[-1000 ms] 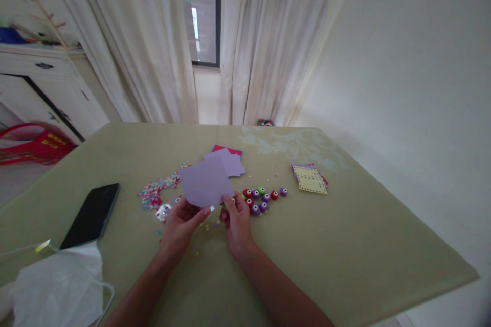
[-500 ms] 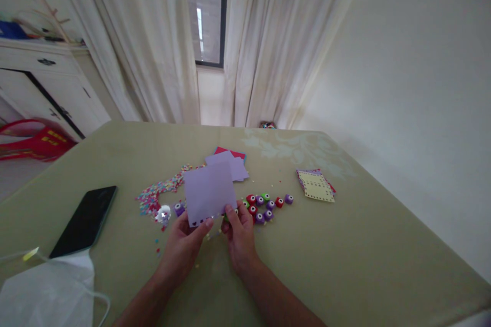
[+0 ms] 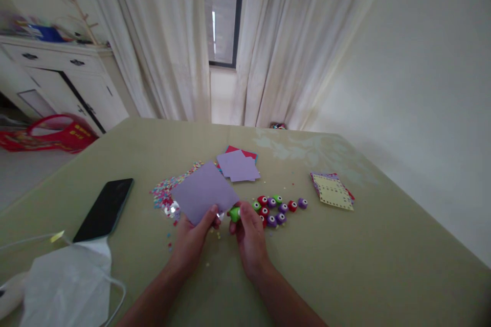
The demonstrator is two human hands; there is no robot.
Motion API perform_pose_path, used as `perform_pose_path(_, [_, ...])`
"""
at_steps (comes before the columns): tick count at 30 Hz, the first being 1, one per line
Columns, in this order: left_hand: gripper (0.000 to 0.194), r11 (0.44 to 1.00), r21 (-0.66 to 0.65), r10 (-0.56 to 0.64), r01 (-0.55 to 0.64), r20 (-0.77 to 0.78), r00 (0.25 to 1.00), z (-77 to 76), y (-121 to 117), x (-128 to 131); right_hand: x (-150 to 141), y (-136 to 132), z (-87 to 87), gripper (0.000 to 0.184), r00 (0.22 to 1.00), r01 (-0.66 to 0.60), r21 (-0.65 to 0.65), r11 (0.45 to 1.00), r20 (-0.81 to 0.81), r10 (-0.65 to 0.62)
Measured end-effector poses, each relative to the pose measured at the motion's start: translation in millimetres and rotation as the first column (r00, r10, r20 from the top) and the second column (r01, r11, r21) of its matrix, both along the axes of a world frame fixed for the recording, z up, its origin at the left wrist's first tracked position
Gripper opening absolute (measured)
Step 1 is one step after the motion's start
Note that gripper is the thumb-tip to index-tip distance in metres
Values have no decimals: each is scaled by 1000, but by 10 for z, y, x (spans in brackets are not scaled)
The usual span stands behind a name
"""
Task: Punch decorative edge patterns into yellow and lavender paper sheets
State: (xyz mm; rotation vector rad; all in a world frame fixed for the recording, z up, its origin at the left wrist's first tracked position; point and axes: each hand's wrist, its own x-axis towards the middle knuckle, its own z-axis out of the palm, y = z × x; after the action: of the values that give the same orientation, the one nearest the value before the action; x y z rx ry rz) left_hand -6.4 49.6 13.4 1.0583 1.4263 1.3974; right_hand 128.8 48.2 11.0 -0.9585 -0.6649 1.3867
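My purple sheet [image 3: 205, 191] has turned corner-up since the earlier frame. At left, a black phone [image 3: 104, 209] lies flat; then confetti [image 3: 163, 189] spreads near the sheet, which my left hand [image 3: 190, 242] pinches low above the table [image 3: 299, 265]; my right hand [image 3: 251, 248] grips a green punch [image 3: 235, 214]; rightward sit more punches [image 3: 272, 220], then dotted cards [image 3: 333, 193]

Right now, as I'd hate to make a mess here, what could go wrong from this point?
The square purple paper sheet, pinched near its lower edge by the left hand, could bend or slip. A low sweep of it might scatter the loose multicoloured confetti beside it. The right hand, gripping a small green plastic piece with an eye-like dot, might knock the similar red, purple and green pieces close by.
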Motion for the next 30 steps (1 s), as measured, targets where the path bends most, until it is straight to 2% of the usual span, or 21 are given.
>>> perform_pose_path(3, [37,1000,-19,23,-22,52,998,43,15,-17,-5,4,6,54,999,-26,-11,1000,-45,25])
perform_pose_path(11, [33,999,-6,-33,34,37,999,165,-8,26,9,1,31,50,998,-15,16,1000,-66,16])
perform_pose_path(15, [34,1000,8,-20,20,39,999,205,-11,38,-9,-8,2,49,998,-14,40,999,-61,16])
perform_pose_path(30, [34,999,34,17,-15,-53,998,161,14,-28,-47,-36,62,49,991,-64,30,998,-113,67])
